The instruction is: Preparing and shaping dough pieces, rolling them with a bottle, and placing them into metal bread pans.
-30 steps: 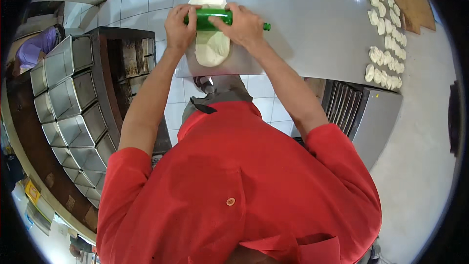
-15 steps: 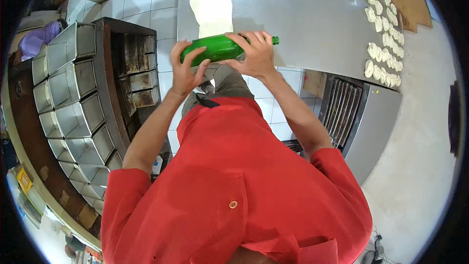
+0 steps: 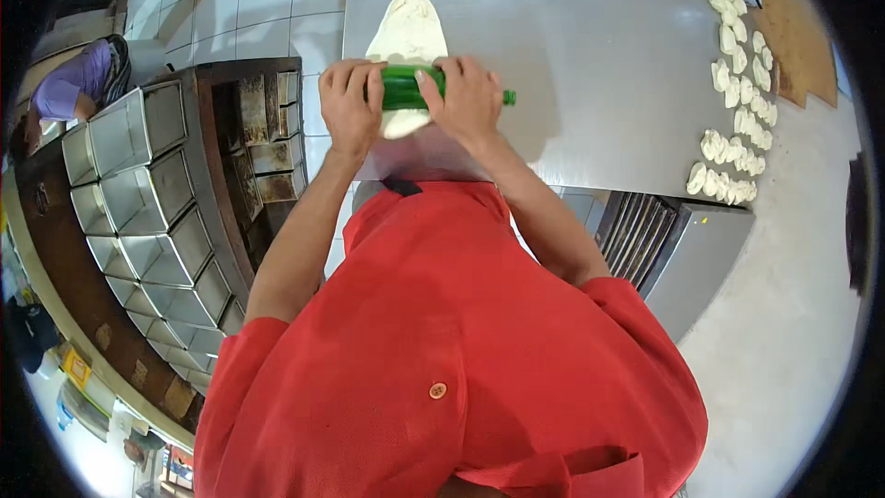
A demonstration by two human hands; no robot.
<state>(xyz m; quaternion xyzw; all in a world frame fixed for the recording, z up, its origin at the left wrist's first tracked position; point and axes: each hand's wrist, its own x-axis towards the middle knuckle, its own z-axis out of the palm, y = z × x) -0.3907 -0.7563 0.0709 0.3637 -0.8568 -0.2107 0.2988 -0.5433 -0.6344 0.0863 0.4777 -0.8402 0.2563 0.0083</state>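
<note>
A green glass bottle (image 3: 400,88) lies sideways across a flattened sheet of dough (image 3: 409,26) on the steel table. My left hand (image 3: 351,101) grips the bottle's base end, fingers curled over the top. Around the other end, below the neck, my right hand (image 3: 466,97) is closed, its thumb along the near side of the glass. The bottle's neck sticks out to the right past my fingers. Dough shows both beyond the bottle and in a short flap on the near side; the part under the glass is hidden.
Several rows of shaped dough pieces (image 3: 724,183) line the right edge of the steel table (image 3: 590,55). Below it stands a rack of trays (image 3: 641,235). Metal loaf tins (image 3: 138,180) fill a shelf on the left, where a person in purple (image 3: 74,92) bends at the far end.
The bottle, held up at the table's near edge before, now rests on the dough farther forward. My hands have shifted from its ends onto its top. The dough's far end now shows rounded on the table.
</note>
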